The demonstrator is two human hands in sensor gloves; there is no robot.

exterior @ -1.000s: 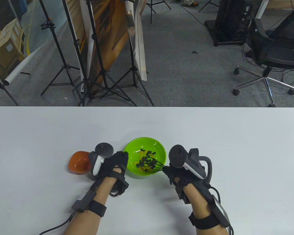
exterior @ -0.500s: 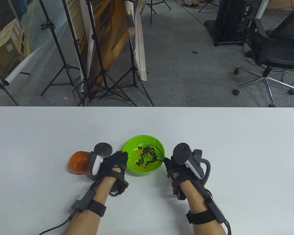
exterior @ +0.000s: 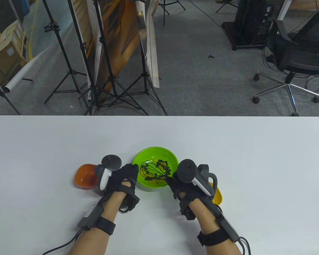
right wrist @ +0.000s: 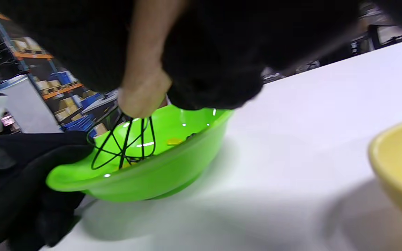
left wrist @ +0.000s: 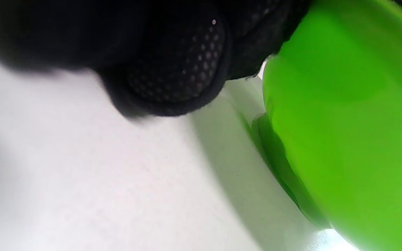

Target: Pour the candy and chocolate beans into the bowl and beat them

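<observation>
A green bowl point(exterior: 168, 153) sits mid-table, with yellow candy and dark chocolate beans point(exterior: 163, 165) inside. My right hand point(exterior: 176, 187) grips the handle of a black wire whisk point(exterior: 151, 172), whose wires reach into the bowl's left half. In the right wrist view the whisk point(right wrist: 124, 146) dips into the green bowl point(right wrist: 159, 174). My left hand point(exterior: 126, 176) holds the bowl's left rim. The left wrist view shows gloved fingers point(left wrist: 180, 66) against the bowl's green outer wall point(left wrist: 344, 122).
An orange bowl point(exterior: 85, 176) stands left of my left hand. A yellow bowl point(exterior: 217, 196) peeks out behind my right wrist and shows as the yellow bowl point(right wrist: 400, 164) at the right edge. Tripods and an office chair point(exterior: 297, 53) stand on the floor beyond the table.
My right hand has swung left and toward me, carrying the whisk head from the bowl's right to its left side. The yellow bowl has come into sight. My left hand stays on the rim.
</observation>
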